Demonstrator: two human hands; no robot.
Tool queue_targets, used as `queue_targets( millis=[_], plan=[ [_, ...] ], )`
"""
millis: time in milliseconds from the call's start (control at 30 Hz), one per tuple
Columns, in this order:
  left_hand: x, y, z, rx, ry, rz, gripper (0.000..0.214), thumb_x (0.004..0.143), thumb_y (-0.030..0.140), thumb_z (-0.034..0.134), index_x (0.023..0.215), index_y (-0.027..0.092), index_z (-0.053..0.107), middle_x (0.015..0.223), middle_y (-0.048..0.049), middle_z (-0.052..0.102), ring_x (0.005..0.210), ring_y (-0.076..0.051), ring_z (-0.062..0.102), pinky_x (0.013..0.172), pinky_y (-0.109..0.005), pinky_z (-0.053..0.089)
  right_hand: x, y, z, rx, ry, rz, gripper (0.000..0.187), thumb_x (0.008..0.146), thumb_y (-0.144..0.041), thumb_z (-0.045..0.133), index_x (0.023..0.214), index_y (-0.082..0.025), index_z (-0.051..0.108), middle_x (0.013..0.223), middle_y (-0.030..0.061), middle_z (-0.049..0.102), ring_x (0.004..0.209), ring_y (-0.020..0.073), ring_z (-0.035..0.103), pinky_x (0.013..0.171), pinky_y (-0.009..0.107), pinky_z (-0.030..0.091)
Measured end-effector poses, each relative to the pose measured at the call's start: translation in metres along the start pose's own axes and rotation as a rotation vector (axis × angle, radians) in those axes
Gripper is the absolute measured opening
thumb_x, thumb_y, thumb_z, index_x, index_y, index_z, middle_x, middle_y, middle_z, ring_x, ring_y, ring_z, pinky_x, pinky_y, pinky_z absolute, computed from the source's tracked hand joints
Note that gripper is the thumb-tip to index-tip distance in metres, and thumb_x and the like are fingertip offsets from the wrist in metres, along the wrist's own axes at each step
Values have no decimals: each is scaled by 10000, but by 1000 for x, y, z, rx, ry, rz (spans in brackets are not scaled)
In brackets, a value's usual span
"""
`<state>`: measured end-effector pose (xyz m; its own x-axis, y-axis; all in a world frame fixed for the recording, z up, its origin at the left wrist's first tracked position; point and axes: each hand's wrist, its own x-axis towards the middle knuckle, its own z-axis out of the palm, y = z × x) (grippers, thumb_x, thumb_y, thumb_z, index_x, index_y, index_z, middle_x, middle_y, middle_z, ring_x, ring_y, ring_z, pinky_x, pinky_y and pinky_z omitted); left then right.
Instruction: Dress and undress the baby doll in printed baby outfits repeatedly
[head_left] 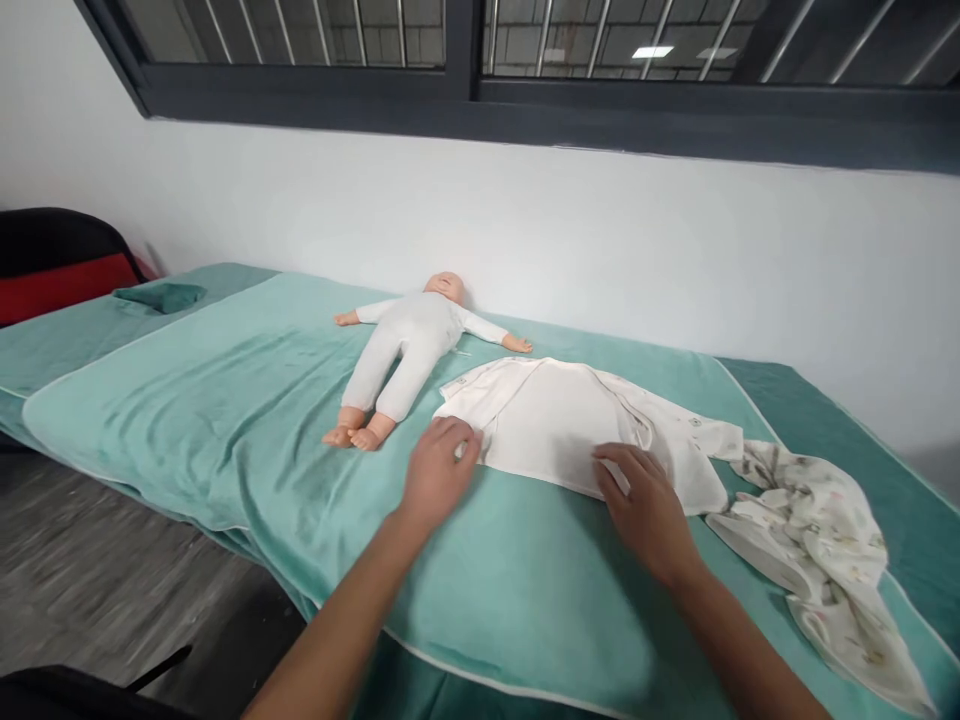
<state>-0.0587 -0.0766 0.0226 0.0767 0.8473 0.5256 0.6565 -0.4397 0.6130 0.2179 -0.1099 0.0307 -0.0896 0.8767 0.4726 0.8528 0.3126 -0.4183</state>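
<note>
A cream baby garment (pixel 562 420) lies flat on the teal blanket (pixel 225 420). My left hand (pixel 439 470) rests at the garment's near left corner, fingers curled on its edge. My right hand (pixel 645 505) lies on the garment's near edge, fingers bent and pressing the cloth. A baby doll (pixel 409 350) in a white suit lies on its back to the left of the garment, arms spread, feet toward me.
A patterned cloth (pixel 817 540) is crumpled at the right end of the bed. A small folded teal cloth (pixel 161 296) sits at the far left. A black and red chair (pixel 52 265) stands beyond it. The white wall runs along the far side.
</note>
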Motion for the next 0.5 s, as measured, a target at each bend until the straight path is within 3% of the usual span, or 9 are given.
queue_targets(
  millis=[100, 233, 300, 367, 500],
  plan=[
    [28, -34, -47, -55, 120, -108, 235, 959, 341, 495, 847, 212, 657, 977, -38, 713, 992, -198, 621, 923, -343, 464, 65, -24, 25, 176, -48, 76, 230, 953, -388, 490, 1063, -245, 634, 1169, 73, 680, 1137, 263, 583, 978, 429, 463],
    [71, -100, -92, 113, 180, -204, 314, 919, 405, 494, 1083, 211, 680, 1245, -93, 656, 1216, -268, 559, 1050, -415, 431, 184, -51, 89, 226, -214, 251, 367, 950, -419, 462, 1226, -212, 589, 1363, 119, 604, 1241, 266, 554, 1052, 419, 428],
    [92, -130, -97, 216, 121, -287, 444, 876, 457, 523, 1198, 178, 650, 1340, -145, 604, 1311, -333, 494, 1112, -487, 376, 242, -55, 126, 186, -230, 293, 469, 957, -464, 453, 1293, -154, 555, 1415, 183, 561, 1338, 323, 474, 1122, 481, 344],
    [113, -151, -94, 208, 18, -445, 562, 851, 530, 535, 1272, 165, 613, 1317, -164, 626, 1266, -370, 540, 1075, -528, 405, 291, -55, 161, 173, -274, 315, 610, 949, -577, 447, 1333, -111, 531, 1412, 231, 557, 1369, 371, 447, 1107, 500, 352],
    [149, -166, -80, -138, -149, -746, 668, 796, 699, 555, 1243, 209, 637, 1158, -129, 727, 1006, -363, 690, 846, -487, 544, 359, -55, 209, 214, -395, 248, 733, 905, -713, 468, 1267, -89, 597, 1365, 234, 611, 1297, 353, 545, 1053, 398, 417]
  ],
)
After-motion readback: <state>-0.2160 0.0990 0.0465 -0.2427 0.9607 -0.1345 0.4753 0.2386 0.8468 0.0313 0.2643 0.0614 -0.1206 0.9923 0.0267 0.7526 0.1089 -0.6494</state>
